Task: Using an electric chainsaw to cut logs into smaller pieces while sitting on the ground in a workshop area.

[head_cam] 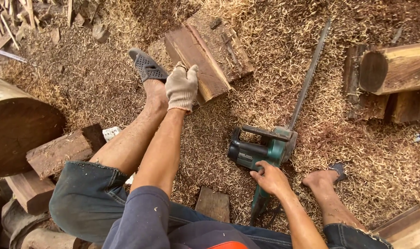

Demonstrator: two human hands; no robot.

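The person is sitting low on a floor thick with sawdust and shavings, legs spread, working between two things. The left hand, in a pale knitted work glove, is pressing down on the near corner of a squared wooden block that is lying just beyond the left foot in its grey perforated sandal; its grip is closing over the block's edge, fingers curled, though how firmly cannot be told. The bare right hand is clasping the rear handle of a green electric chainsaw, which is resting on the shavings between the legs with its long narrow bar pointing away, up and to the right, well apart from the block. The bare right foot is lying just beside the saw body.

To do this well, the saw seems to want lifting by the rear handle with the bar kept pointing away from both legs, and the trigger left alone until the bar is clear of that right foot. The block looks better steadied from the side away from any cut. The gloved fingers are sitting near the block's edge, so they are the thing to watch. A round log and rough offcuts are lying at either side.
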